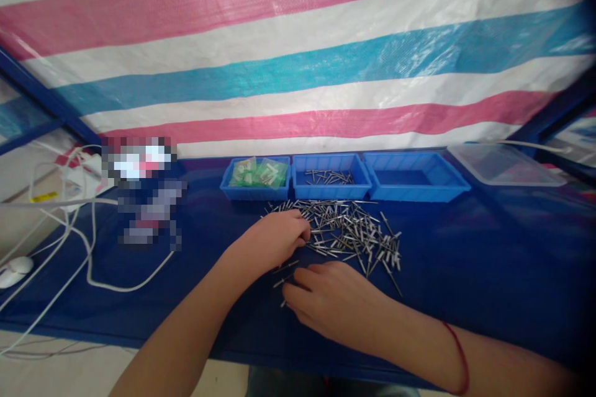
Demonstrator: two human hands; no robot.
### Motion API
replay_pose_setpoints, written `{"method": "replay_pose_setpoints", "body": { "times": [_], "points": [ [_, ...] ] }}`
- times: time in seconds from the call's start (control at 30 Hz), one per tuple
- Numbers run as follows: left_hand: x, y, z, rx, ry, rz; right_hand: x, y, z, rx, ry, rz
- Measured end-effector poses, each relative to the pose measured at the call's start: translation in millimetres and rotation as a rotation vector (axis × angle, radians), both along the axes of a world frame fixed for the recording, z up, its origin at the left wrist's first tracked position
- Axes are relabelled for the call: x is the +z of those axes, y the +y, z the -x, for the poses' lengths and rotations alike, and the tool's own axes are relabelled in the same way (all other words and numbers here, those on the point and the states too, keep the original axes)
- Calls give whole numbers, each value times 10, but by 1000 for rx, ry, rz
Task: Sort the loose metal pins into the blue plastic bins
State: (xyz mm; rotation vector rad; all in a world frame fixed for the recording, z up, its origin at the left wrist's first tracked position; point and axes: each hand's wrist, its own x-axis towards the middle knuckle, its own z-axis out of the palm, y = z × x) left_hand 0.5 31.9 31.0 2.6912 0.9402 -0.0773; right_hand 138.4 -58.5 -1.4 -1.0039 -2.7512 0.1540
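Note:
A loose heap of small metal pins (pixel 347 229) lies on the blue table (pixel 488 260). My left hand (pixel 274 239) rests at the heap's left edge, fingers curled in and closed against the pins; what it grips is hidden. My right hand (pixel 333 301) lies nearer to me, fingers bent and pressed down on a few stray pins (pixel 285 270) at the near side of the heap. A red string circles my right wrist (pixel 459 356).
Three blue bins stand in a row behind the heap: the left one (pixel 256 177) holds small clear bags, the middle one (pixel 330 177) some pins, the right one (pixel 414 177) looks bare. A clear tray (pixel 505 164) sits far right. White cables (pixel 88 248) and a white mouse (pixel 15 270) lie left.

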Motion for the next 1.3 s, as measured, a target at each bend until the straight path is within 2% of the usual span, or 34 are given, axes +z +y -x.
{"method": "replay_pose_setpoints", "body": {
  "times": [0.23, 0.43, 0.63, 0.87, 1.13, 1.3],
  "points": [
    [21, -33, -47, 36, 92, -51, 72, 176, -172, -188, -97, -18],
    [-39, -118, -123, 135, 201, -179, 100, 299, -285, -330, -140, 1],
    [-69, -155, -204, 138, 221, -212, 85, 361, -327, -438, -174, 11],
    [-146, -167, -216, 130, 219, -292, 54, 377, -323, -504, -138, 15],
    [-105, -227, -294, 175, 251, -323, 9, 407, -345, -592, -94, 29],
    [-188, -214, -305, 199, 222, -361, 9, 400, -338, -598, -68, 31]
  ]
}}
